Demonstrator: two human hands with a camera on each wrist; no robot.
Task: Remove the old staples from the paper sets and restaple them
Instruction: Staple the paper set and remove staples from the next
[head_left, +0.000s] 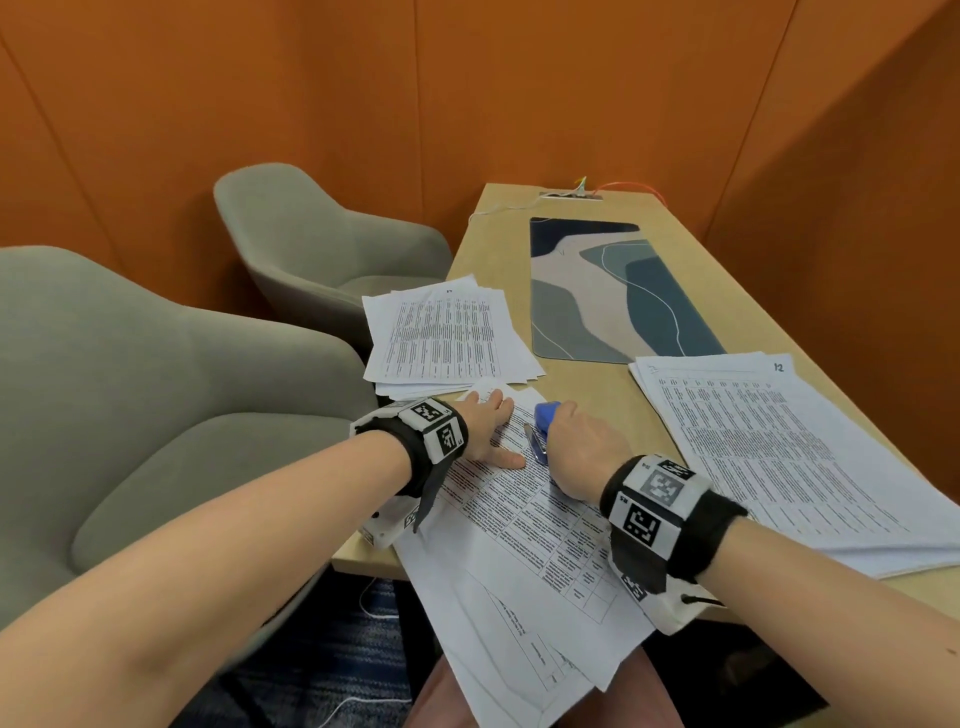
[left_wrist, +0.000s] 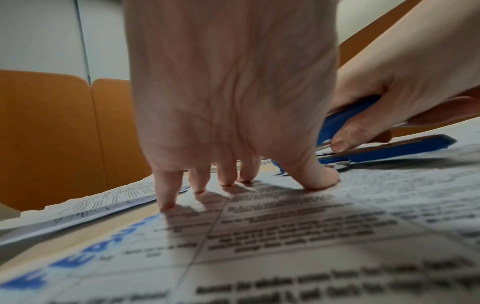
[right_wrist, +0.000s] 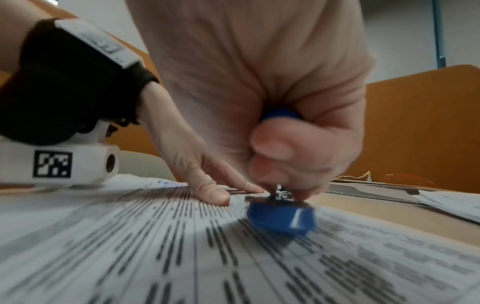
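While a person sits at a pale wooden table (head_left: 613, 410), both forearms reach forward over a paper set (head_left: 524, 525) that lies askew at the near edge, its lower part hanging past the table toward the lap; the sheets carry printed tables of dense black text. The left hand (head_left: 488, 423) lies flat on the upper part of that set, fingers straight and spread, fingertips (left_wrist: 166, 203) and thumb pressing the top page down, holding nothing; the right hand (head_left: 584, 449) sits just beside it to the right, fingers and thumb curled round a blue stapler (head_left: 546, 415). From the right wrist view the stapler's blue base (right_wrist: 281, 218) rests on the page with metal parts showing above it, and the thumb of the left hand touches the paper close by; whether a staple is caught in it is too blurred to tell. Both wrists wear black bands with white blocks bearing square black-and-white markers. Beyond the hands a second stack (head_left: 447, 332) of printed sheets lies at the left edge of the table; a third stack (head_left: 779, 447) lies to the right, marked 12 in its corner; between them, farther back, a mat (head_left: 608, 291) in blue, grey and beige shapes lies flat. Two grey chairs (head_left: 156, 395) stand to the left; orange walls close in behind.
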